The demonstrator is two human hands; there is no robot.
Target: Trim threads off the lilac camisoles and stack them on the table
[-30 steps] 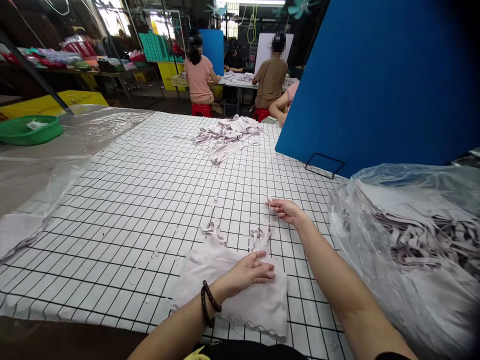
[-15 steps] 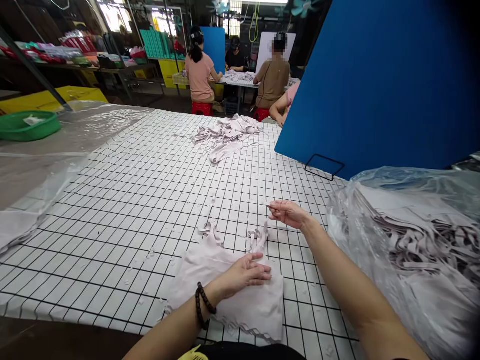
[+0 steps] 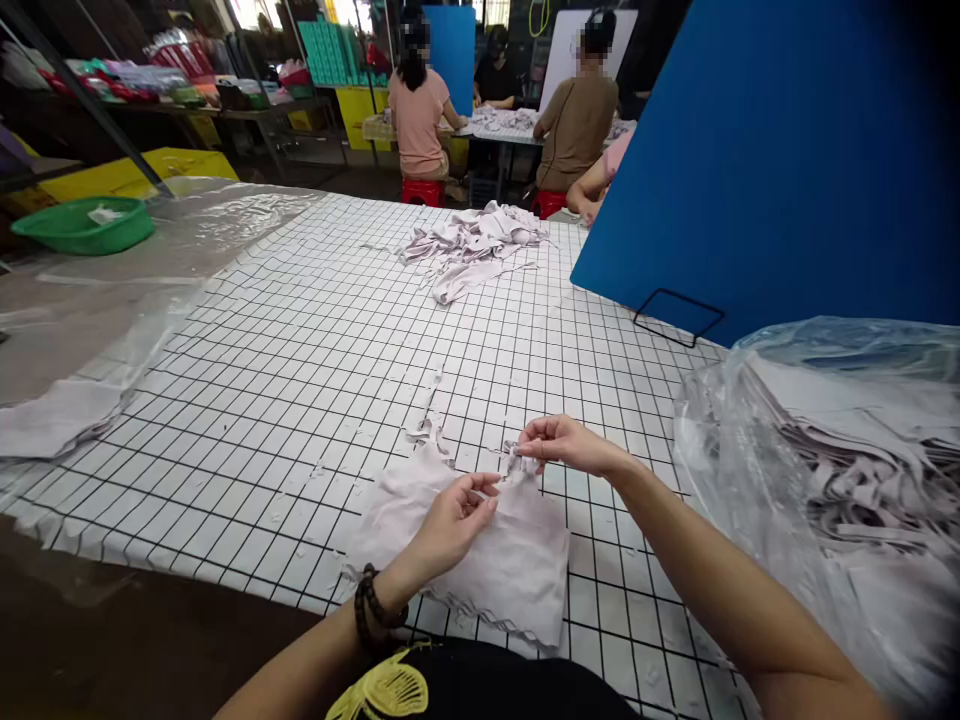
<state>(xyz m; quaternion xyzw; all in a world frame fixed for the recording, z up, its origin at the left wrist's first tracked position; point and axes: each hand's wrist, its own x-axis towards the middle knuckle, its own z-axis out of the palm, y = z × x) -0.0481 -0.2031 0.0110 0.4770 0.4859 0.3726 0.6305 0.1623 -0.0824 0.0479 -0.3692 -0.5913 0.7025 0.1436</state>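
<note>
A pale pink garment lies flat on the white gridded table close to the near edge, its two thin straps pointing away from me. My right hand pinches the right strap near the garment's top. My left hand, with a dark bead bracelet on the wrist, hovers over the upper middle of the garment with thumb and forefinger pinched at the same strap's base.
A clear plastic bag of stacked pale garments fills the right side. A blue board stands behind it. A loose garment heap lies far across the table. Plastic sheeting and a green basin sit left. Several people sit at a far table.
My left hand lifted off the garment, where it lay flat, and closed into a pinch at the strap. My right hand drew back toward me along the strap. The camera tilted down.
</note>
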